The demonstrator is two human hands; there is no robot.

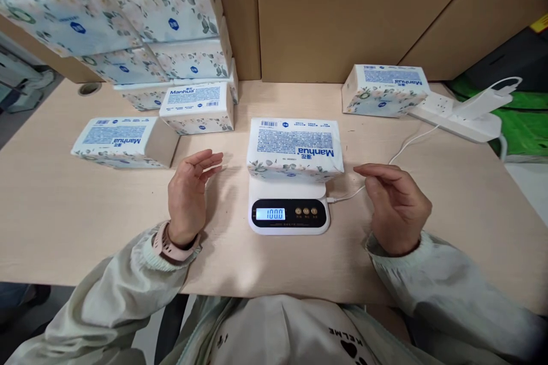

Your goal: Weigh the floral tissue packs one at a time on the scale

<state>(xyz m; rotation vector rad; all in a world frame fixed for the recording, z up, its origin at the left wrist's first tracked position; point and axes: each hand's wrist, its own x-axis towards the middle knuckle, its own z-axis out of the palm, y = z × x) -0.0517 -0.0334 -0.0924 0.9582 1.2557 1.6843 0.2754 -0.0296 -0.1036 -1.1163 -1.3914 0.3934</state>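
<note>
A pack of tissues, white and blue with a flower print, lies on a white kitchen scale whose lit display shows digits that look like 100.0. To the left of the scale, my left hand hovers with fingers apart, holding nothing and not touching the pack. On the other side my right hand is held near the pack's right end, also empty, its fingers stretched toward it with a gap between. A white cable runs from the scale's right side.
Stacked tissue packs stand at the back left, with a loose pack in front. Another pack sits at the back right beside a white power strip. Brown cardboard panels line the table's rear edge.
</note>
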